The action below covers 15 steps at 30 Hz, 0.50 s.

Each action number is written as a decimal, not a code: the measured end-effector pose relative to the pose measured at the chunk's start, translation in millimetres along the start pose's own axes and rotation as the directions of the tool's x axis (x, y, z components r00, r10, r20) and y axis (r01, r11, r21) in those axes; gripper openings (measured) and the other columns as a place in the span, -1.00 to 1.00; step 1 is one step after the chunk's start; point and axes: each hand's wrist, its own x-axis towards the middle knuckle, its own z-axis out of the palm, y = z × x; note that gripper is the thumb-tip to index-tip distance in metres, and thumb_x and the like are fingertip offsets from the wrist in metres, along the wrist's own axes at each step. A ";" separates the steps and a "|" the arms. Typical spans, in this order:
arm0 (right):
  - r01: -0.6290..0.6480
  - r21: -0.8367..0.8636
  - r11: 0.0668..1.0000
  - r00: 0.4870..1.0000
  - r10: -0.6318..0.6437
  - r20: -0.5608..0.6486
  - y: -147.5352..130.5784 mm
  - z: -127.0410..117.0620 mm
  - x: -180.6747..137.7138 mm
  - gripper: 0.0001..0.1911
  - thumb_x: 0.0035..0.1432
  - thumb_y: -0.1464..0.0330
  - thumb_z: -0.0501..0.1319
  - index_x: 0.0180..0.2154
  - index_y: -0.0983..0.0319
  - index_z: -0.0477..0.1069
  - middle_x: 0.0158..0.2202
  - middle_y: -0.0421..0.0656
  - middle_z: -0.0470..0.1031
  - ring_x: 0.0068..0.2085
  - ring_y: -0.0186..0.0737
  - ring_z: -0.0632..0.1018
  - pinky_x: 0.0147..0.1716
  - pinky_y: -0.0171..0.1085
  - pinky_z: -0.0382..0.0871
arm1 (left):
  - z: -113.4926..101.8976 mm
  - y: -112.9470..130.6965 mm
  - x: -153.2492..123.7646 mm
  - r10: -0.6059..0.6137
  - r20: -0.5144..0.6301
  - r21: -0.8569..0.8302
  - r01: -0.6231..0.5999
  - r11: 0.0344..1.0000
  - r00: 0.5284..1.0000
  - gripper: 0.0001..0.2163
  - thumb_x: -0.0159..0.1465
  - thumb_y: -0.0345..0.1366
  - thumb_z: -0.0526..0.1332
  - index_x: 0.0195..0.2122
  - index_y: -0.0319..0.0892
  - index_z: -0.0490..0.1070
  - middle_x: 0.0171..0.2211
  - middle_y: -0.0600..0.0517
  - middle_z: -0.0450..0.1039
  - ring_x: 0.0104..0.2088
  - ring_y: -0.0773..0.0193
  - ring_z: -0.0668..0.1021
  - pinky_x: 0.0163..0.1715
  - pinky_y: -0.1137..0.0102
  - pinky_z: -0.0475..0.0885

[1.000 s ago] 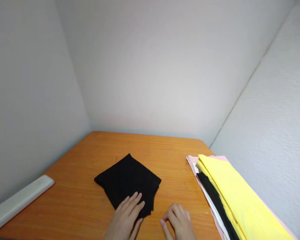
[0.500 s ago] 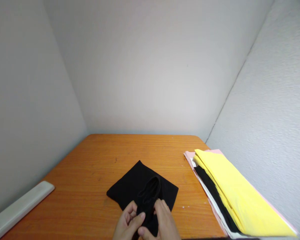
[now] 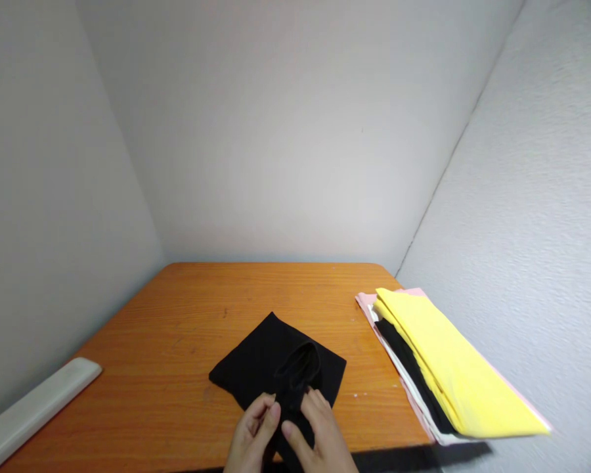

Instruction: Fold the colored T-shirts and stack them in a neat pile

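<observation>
- The black cloth (image 3: 276, 364) is plain and matt, folded flat into a rough square that lies on the table (image 3: 177, 328) like a diamond.
- One corner points far, toward the back wall; the opposite corner points near, toward the person. Its diagonal runs near to far, with the side corners out to left and right.
- A raised fold near its middle is lifted into a dark, open loop.
- The cloth sits at the near middle of the table, close to the near edge.
- The left hand (image 3: 253, 437) pinches the near part of the lifted fold, fingers curled round the cloth.
- The right hand (image 3: 320, 437) grips the same fold just beside it, thumb pressed to the fabric.
- A stack of cloths (image 3: 443, 368), yellow on top, lies at the right, well apart.
- A pale flat bar (image 3: 34, 410) lies at the left edge.
</observation>
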 end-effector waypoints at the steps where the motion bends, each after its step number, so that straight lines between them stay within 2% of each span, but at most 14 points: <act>1: -0.012 0.032 0.999 1.000 0.012 0.001 -2.8 -2.1 0.4 -0.54 0.27 0.17 0.17 0.18 0.07 0.30 0.07 -0.07 0.46 0.10 -0.02 0.45 0.09 -0.06 0.35 | -1.0 -0.1 -0.3 0.013 -0.004 0.020 -0.013 1.000 1.000 -0.70 -0.03 -0.07 0.47 -0.44 -0.15 0.49 -0.45 0.05 0.44 -0.30 0.20 0.50 -0.30 0.42 0.39; 5: -0.086 0.244 0.966 0.996 0.091 -0.011 -17.2 -8.7 1.7 -0.60 0.26 0.20 0.17 0.11 0.10 0.39 0.10 -0.06 0.44 0.14 -0.04 0.42 0.15 -0.05 0.29 | -7.9 1.2 -0.2 0.021 0.056 0.139 -0.029 0.990 0.998 -0.73 -0.11 -0.19 0.51 -0.43 -0.17 0.54 -0.34 -0.04 0.53 -0.16 0.07 0.53 -0.15 0.35 0.43; 8: -0.170 0.468 0.867 0.981 0.195 -0.006 -24.7 -14.6 3.1 -0.63 0.29 0.14 0.13 0.03 0.14 0.47 0.04 -0.08 0.49 0.09 -0.04 0.46 0.12 -0.07 0.32 | -10.0 8.6 -1.0 -0.032 0.048 0.088 0.027 0.996 0.998 -0.71 -0.08 -0.15 0.49 -0.39 -0.16 0.53 -0.26 -0.05 0.55 -0.16 0.07 0.55 -0.17 0.34 0.45; 10: -0.252 0.594 0.764 0.945 0.326 -0.018 -23.6 -20.5 4.0 -0.59 0.29 0.08 0.10 0.02 0.15 0.47 0.01 -0.09 0.51 0.08 -0.05 0.47 0.09 -0.08 0.34 | -11.0 17.9 -1.2 -0.065 -0.093 -0.024 0.063 0.998 0.993 -0.66 -0.05 -0.09 0.46 -0.30 -0.11 0.50 -0.18 -0.04 0.54 -0.17 0.10 0.57 -0.24 0.35 0.47; 13: -0.332 0.717 0.613 0.842 0.535 -0.067 -12.6 -33.8 4.6 -0.54 0.29 0.05 0.07 0.09 0.13 0.40 0.03 -0.09 0.49 0.10 -0.06 0.45 0.08 -0.09 0.35 | -18.3 35.2 0.3 -0.056 -0.357 -0.141 0.005 0.990 0.932 -0.52 -0.13 -0.05 0.47 -0.19 -0.04 0.45 -0.08 0.00 0.49 -0.17 0.14 0.57 -0.31 0.39 0.48; 14: -0.332 0.734 0.592 0.817 0.570 -0.090 -7.9 -39.5 4.3 -0.53 0.30 0.05 0.05 0.10 0.13 0.38 0.04 -0.09 0.48 0.08 -0.08 0.47 0.06 -0.10 0.37 | -22.7 40.5 0.9 -0.025 -0.398 -0.131 -0.030 0.991 0.917 -0.49 -0.15 -0.03 0.47 -0.18 -0.04 0.44 -0.10 0.02 0.49 -0.18 0.16 0.57 -0.33 0.40 0.48; 15: -0.317 0.727 0.609 0.809 0.574 -0.128 -3.4 -45.7 3.7 -0.53 0.31 0.05 0.02 0.11 0.14 0.37 0.02 -0.09 0.49 0.05 -0.09 0.49 0.03 -0.12 0.39 | -27.7 45.2 1.3 0.016 -0.411 -0.093 -0.059 0.994 0.912 -0.49 -0.15 0.01 0.46 -0.18 -0.03 0.42 -0.15 0.04 0.49 -0.21 0.19 0.56 -0.35 0.42 0.47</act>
